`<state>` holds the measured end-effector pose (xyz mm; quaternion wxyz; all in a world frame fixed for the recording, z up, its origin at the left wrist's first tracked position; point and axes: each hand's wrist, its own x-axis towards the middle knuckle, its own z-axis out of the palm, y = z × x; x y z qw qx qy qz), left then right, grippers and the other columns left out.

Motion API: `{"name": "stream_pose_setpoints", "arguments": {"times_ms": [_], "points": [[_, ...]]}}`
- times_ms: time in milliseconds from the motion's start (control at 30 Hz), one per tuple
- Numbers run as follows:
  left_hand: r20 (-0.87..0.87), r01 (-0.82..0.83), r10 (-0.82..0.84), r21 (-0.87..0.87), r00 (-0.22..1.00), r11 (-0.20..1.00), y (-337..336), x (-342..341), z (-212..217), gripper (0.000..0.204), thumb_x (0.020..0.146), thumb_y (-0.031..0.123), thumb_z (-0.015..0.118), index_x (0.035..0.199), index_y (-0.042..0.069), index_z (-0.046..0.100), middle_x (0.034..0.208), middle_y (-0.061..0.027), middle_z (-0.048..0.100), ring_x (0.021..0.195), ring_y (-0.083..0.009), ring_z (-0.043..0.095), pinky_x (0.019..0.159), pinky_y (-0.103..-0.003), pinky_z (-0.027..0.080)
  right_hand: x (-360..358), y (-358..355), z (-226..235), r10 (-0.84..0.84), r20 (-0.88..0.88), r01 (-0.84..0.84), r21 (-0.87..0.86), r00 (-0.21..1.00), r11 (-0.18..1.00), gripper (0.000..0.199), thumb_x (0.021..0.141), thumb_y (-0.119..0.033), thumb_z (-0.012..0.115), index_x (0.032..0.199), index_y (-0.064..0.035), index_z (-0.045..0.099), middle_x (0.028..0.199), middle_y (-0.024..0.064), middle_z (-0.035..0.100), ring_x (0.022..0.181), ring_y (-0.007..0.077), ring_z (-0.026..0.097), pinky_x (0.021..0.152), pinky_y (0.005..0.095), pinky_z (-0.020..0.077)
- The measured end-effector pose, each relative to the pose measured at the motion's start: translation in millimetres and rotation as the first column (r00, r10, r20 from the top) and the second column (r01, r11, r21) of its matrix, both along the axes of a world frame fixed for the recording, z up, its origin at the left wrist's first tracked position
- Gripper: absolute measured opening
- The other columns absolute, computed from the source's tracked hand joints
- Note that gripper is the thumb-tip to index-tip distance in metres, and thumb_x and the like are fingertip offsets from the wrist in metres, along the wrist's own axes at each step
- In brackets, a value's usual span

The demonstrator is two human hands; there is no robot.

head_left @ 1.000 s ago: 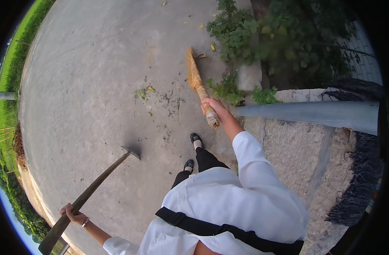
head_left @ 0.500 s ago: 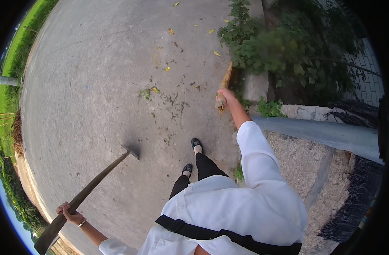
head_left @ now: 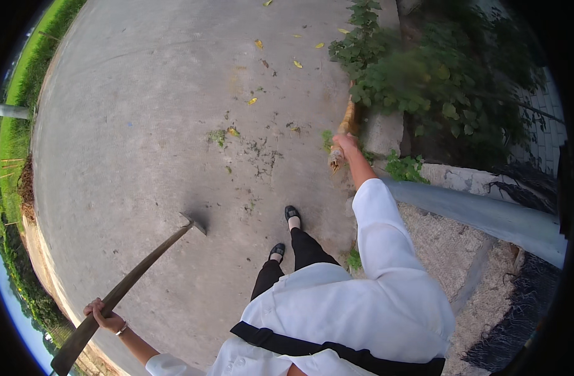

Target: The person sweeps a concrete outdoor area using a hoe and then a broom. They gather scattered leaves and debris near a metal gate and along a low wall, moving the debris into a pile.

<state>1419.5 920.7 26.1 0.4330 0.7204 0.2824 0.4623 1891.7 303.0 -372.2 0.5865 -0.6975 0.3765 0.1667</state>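
My left hand (head_left: pixel 103 315) is closed around the upper part of a wooden-handled hoe (head_left: pixel 143 267). Its handle slants away from me, and the metal blade (head_left: pixel 193 223) is at the concrete, with a dark shadow beside it. My right hand (head_left: pixel 345 145) grips a tan, ringed, tapering stalk (head_left: pixel 348 119), rather like bamboo, near its thick end. That broken, rough end points toward me. The thin far end reaches the leafy plant, which partly hides it.
A leafy green plant (head_left: pixel 400 69) grows at the right beside a concrete kerb (head_left: pixel 385 133). A thick grey pole (head_left: pixel 481 203) crosses the right side. Yellow leaves (head_left: pixel 259 44) and plant scraps (head_left: pixel 262 160) lie on the concrete road (head_left: pixel 130 156). Grass (head_left: pixel 11 144) edges the far left.
My right hand has moved slightly right with the stalk, bringing its thin end against the leaves. My left hand and the hoe have hardly moved.
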Motion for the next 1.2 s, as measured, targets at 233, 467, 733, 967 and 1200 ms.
{"name": "stream_pose_setpoints", "arguments": {"times_ms": [233, 467, 733, 967, 1200], "points": [[-0.029, -0.018, 0.018, 0.018, 0.999, 1.0, -14, 4, 5, 0.011, 0.075, 0.01, 0.047, 0.073, 0.01, 0.037, 0.062, 0.0004, 0.036, 0.059, -0.012, 0.038, 0.072, -0.032, 0.04, -38, 12, 80, 0.306, 0.118, -0.32, 0.13, 0.945, 0.938, 0.061, 0.066, -0.003, 0.058, 0.125, -0.0088, 0.044, 0.065, 0.0073, 0.054, 0.046, 0.0167, 0.052, 0.041, 0.0311, 0.044], [0.022, -0.031, 0.031, -0.012, 0.999, 0.999, -6, 1, -1, 0.012, 0.075, 0.009, 0.048, 0.073, 0.01, 0.036, 0.061, 0.0002, 0.036, 0.058, -0.0118, 0.038, 0.07, -0.031, 0.041, -69, 69, 61, 0.101, -0.012, -0.095, 0.228, 0.995, 0.969, 0.065, 0.065, 0.0, 0.058, 0.125, -0.0069, 0.036, 0.08, 0.0103, 0.052, 0.05, 0.0188, 0.053, 0.041, 0.0316, 0.0452], [-0.002, 0.034, -0.034, 0.031, 0.999, 0.999, -26, 24, 2, 0.012, 0.076, 0.009, 0.047, 0.074, 0.009, 0.034, 0.061, -0.0002, 0.036, 0.059, -0.0126, 0.037, 0.07, -0.032, 0.039, -194, 146, 82, 0.369, -0.092, -0.3, 0.42, 0.925, 0.857, 0.07, 0.066, -0.006, 0.06, 0.131, -0.0035, 0.032, 0.084, 0.0121, 0.055, 0.064, 0.0234, 0.057, 0.055, 0.0333, 0.048], [0.016, 0.069, -0.069, -0.02, 0.998, 0.997, -21, 14, 0, 0.012, 0.076, 0.008, 0.047, 0.076, 0.009, 0.035, 0.062, 0.0, 0.036, 0.06, -0.0124, 0.038, 0.072, -0.032, 0.039, -204, 84, 181, 0.364, -0.09, -0.265, 0.53, 0.927, 0.806, 0.063, 0.07, -0.002, 0.057, 0.129, -0.0083, 0.034, 0.064, 0.0057, 0.05, 0.044, 0.0145, 0.05, 0.037, 0.0291, 0.0419], [0.072, 0.059, -0.055, -0.043, 0.996, 0.997, -21, 12, 2, 0.013, 0.074, 0.006, 0.048, 0.076, 0.01, 0.036, 0.061, -0.0001, 0.037, 0.058, -0.0123, 0.038, 0.072, -0.032, 0.04, -273, 67, 136, 0.353, -0.134, -0.289, 0.347, 0.926, 0.892, 0.082, 0.067, -0.001, 0.058, 0.137, -0.0009, 0.015, 0.067, 0.0072, 0.052, 0.045, 0.016, 0.051, 0.04, 0.0298, 0.0429]]}}
